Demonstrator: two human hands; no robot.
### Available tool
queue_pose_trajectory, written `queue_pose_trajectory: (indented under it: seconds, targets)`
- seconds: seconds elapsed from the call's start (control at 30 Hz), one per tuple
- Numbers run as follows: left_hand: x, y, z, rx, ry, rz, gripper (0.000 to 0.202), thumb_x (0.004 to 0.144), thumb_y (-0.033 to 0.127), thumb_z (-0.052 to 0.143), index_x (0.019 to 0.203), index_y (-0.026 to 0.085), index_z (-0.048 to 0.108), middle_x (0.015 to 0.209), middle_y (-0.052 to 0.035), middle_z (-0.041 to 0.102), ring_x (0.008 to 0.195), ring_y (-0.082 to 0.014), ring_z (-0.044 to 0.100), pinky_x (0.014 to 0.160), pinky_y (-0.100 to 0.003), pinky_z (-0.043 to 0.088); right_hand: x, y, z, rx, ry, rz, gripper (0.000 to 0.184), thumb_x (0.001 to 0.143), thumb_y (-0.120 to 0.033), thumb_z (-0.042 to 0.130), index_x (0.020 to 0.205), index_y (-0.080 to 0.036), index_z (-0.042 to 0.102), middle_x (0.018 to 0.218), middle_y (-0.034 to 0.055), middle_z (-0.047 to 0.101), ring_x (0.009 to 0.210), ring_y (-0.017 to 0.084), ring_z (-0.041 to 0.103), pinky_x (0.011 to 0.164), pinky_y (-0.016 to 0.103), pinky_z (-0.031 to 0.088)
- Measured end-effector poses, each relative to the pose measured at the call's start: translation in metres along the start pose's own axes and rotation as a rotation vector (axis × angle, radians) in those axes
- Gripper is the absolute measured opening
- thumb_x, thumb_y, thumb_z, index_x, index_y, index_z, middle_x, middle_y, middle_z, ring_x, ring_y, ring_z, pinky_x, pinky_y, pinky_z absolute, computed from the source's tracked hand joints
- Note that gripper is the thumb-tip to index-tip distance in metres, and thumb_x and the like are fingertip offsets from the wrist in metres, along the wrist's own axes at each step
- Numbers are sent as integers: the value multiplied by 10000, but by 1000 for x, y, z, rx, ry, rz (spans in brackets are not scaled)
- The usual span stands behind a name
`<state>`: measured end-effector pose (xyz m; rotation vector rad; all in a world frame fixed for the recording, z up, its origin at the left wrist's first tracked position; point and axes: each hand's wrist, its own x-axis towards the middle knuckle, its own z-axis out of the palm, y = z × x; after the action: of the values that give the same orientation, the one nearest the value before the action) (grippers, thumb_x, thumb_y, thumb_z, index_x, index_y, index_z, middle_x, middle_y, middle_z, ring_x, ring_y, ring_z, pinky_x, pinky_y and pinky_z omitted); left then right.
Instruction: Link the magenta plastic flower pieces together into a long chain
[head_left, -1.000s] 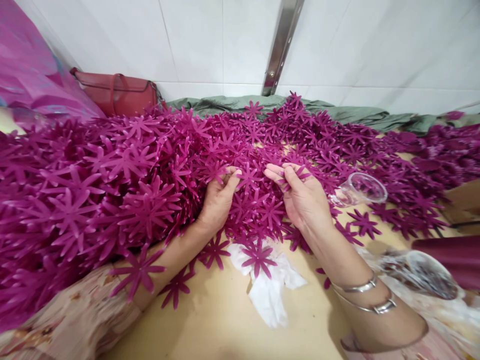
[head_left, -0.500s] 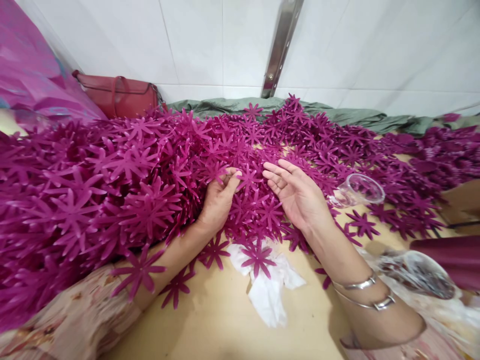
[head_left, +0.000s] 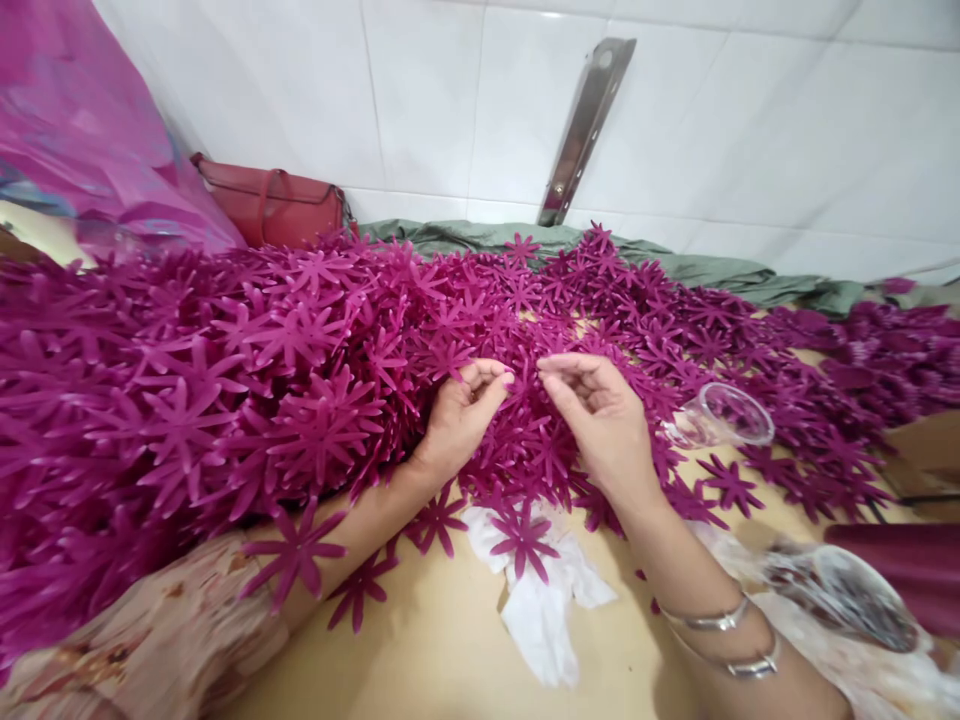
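Observation:
A huge heap of magenta star-shaped fabric flowers (head_left: 225, 350) covers the table from the left to the far right. My left hand (head_left: 461, 415) rests on the heap's front edge with its fingers curled round a few flower petals. Close to its right, my right hand (head_left: 600, 415) has thumb and fingertips pinched together over the flowers; what they pinch is too small to make out. The two sets of fingertips nearly meet. Two metal bangles (head_left: 724, 640) sit on my right wrist.
A white cloth (head_left: 544, 600) with a flower on it lies on the tan table (head_left: 435, 660) in front. A clear plastic cup (head_left: 724, 415) lies tipped at the right, another clear cup (head_left: 847, 595) nearer. A red bag (head_left: 274, 205) and green cloth (head_left: 675, 260) line the tiled wall.
My right hand, open and palm-up half a second ago, has turned over and pinched its fingers shut near my left hand. The camera has tilted a little.

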<state>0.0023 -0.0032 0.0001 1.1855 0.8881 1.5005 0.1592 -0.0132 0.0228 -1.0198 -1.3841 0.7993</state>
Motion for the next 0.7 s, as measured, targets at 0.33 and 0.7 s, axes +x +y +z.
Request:
queue_pose_trajectory:
  seconds: [0.33, 0.7]
  targets:
    - [-2, -3, -2, -54, -87, 4, 148, 832, 298, 746, 877, 165, 700, 839, -11, 704, 787, -125, 636, 795, -254, 512, -11, 1, 8, -332, -24, -127, 87, 886, -297, 721, 952, -241, 732, 942, 22, 747, 893, 205, 682, 917, 372, 528]
    - [-1, -4, -1, -64, -85, 0, 138, 818, 302, 761, 861, 177, 724, 833, -7, 727, 793, -123, 661, 817, -254, 522, -13, -1, 9, -303, 19, -114, 82, 910, -306, 665, 879, -245, 710, 880, 15, 749, 847, 211, 678, 855, 350, 526]
